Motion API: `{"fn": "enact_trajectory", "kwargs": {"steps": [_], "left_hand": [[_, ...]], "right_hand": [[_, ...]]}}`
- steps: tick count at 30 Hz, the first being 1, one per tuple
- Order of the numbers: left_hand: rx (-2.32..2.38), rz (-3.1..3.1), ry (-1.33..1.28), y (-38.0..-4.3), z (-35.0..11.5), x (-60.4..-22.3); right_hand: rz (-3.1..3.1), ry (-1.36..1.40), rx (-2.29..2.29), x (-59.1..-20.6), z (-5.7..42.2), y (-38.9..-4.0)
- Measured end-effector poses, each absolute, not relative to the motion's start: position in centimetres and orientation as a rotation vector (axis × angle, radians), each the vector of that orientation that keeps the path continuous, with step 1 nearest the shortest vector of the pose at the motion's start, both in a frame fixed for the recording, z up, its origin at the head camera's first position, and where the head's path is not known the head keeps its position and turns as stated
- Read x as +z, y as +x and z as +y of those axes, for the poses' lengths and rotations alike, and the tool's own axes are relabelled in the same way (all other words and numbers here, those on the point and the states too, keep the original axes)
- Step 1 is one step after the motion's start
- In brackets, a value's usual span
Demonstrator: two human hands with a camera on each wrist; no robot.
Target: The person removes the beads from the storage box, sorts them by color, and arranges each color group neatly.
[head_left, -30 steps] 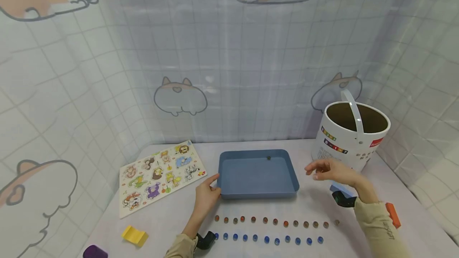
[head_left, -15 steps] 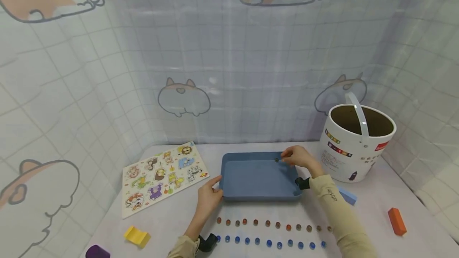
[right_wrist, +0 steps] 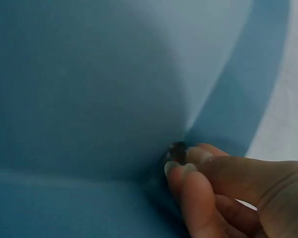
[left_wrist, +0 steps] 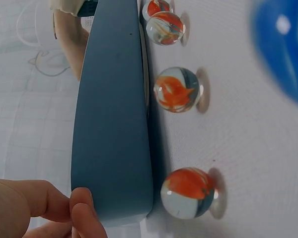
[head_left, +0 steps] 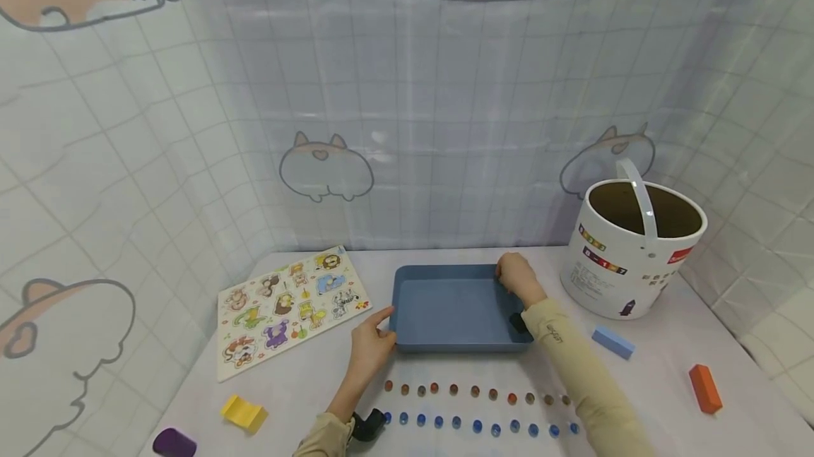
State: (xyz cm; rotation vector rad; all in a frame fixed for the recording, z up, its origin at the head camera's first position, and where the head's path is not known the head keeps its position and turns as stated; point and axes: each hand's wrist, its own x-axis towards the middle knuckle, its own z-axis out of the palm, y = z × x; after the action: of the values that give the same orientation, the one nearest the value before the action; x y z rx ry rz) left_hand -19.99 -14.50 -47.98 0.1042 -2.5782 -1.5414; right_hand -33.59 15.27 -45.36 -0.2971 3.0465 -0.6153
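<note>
A blue rectangular tray (head_left: 454, 305) lies on the table. My left hand (head_left: 371, 344) holds its near left corner, thumb and finger at the wall in the left wrist view. Inside the far right corner, my right hand (head_left: 518, 279) reaches down. The right wrist view has its thumb and fingers pinching a small dark marble (right_wrist: 177, 150) against that corner; the hand hides this marble in the head view. In front of the tray runs a row of orange and clear marbles (head_left: 453, 390), with a row of blue marbles (head_left: 456, 422) nearer me.
An animal puzzle board (head_left: 292, 309) lies left of the tray. A white bucket (head_left: 598, 266) with a handle stands at the back right. Blue (head_left: 613, 342) and orange (head_left: 705, 388) blocks lie right, yellow (head_left: 244, 414) and purple (head_left: 174, 443) blocks front left.
My right hand has come from beside the bucket leftward into the tray's far right corner and closed on the marble there. My left hand stays at the tray's near left corner.
</note>
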Motion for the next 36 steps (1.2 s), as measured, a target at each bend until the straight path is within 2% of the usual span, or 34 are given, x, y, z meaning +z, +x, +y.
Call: {"fn": "enact_trajectory", "kwargs": {"steps": [7, 15, 20, 28, 36], "left_hand": [[-1.546, -2.596, 0.134, -20.1, -14.5, -48.0], [-1.555, -2.600, 0.139, -20.0, -14.5, -48.0], [-1.555, -2.587, 0.117, -20.0, -14.6, -47.9], [-1.548, -2.598, 0.112, -20.1, -14.6, -48.1], [-1.563, -2.590, 0.119, -20.1, -14.7, -48.1]], "right_hand": [[3.110, -0.327, -0.529, -46.0, 14.6, -33.6], [2.692, -0.273, -1.208, -45.3, 16.3, -33.6], [2.537, -0.320, -1.409, -43.8, 18.1, -33.3], [2.376, -0.357, -1.602, -41.9, 21.7, -30.9], [2.389, -0.315, -1.668, -42.5, 25.8, -27.0]]}}
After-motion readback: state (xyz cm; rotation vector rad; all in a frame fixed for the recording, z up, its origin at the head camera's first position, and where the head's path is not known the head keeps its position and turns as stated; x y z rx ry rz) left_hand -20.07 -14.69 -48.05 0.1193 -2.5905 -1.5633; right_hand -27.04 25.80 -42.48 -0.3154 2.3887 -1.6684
